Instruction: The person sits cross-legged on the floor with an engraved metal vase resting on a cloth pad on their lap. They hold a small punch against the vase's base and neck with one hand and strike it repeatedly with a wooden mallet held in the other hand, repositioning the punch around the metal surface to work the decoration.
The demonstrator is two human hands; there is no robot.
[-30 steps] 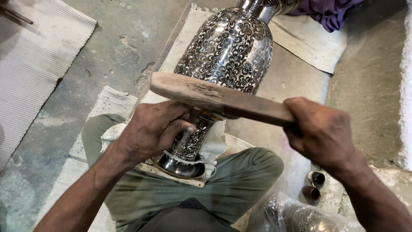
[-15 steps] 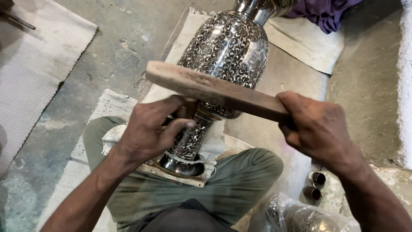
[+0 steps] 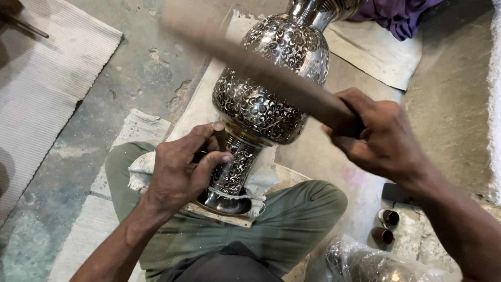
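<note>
Engraved metal vase lying across a seated person's lap, chisel and wooden mallet at work on it.

The concrete floor carries a ribbed grey mat at its left edge and a flat sheet toward the top right corner, with purple cloth beyond it. The large silver-and-black floral vase lies tilted, its foot resting on a white cloth over the green-trousered legs, its neck pointing to the top edge. The right hand is clenched around the handle of a blurred wooden mallet raised above the vase's belly. The left hand pinches a small dark chisel, its tip against the vase's narrow stem. Two small dark cylinders stand near the bottom right corner, beside a clear plastic bag.
</note>
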